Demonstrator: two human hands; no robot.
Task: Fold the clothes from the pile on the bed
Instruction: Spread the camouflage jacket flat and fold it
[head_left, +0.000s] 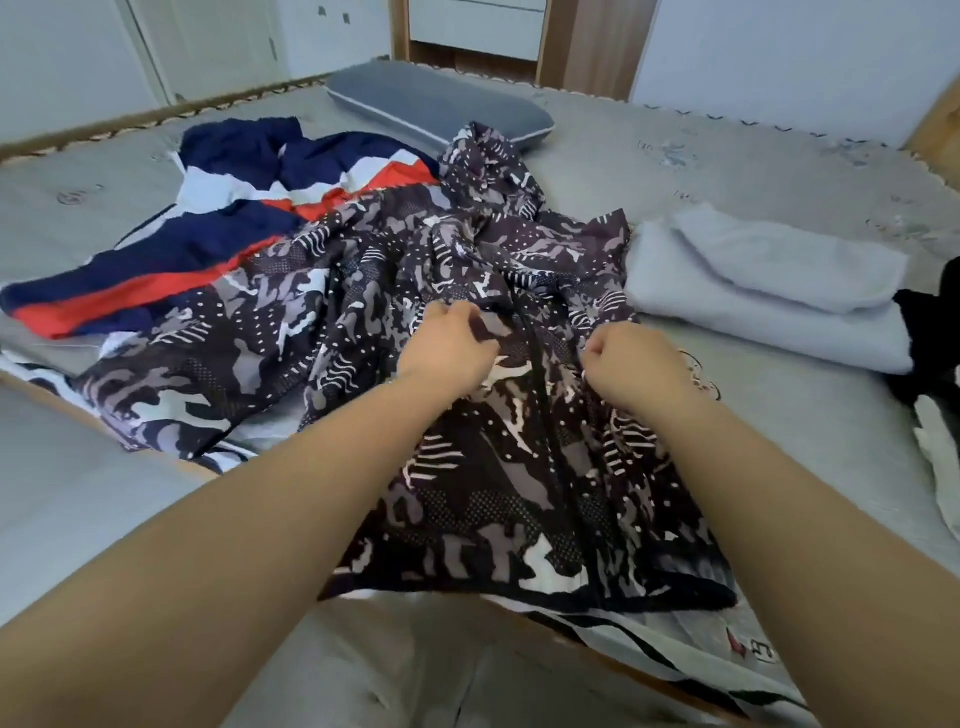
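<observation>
A dark camouflage-patterned jacket (467, 467) with a black centre zip lies spread across the bed, its hood toward the pillow. My left hand (447, 348) rests on its left front panel, fingers curled and pinching the fabric beside the zip. On the other side of the zip, my right hand (634, 364) is closed in a fist around the fabric there. Behind the jacket on the left lies a navy, white and red garment (218, 228), partly covered by it.
A folded light grey garment (769, 291) sits to the right of the jacket. Black and white clothing (930, 364) lies at the right edge. A grey pillow (436, 104) lies at the head of the bed (779, 171). Wooden bed frame edge (52, 400) runs along the near left.
</observation>
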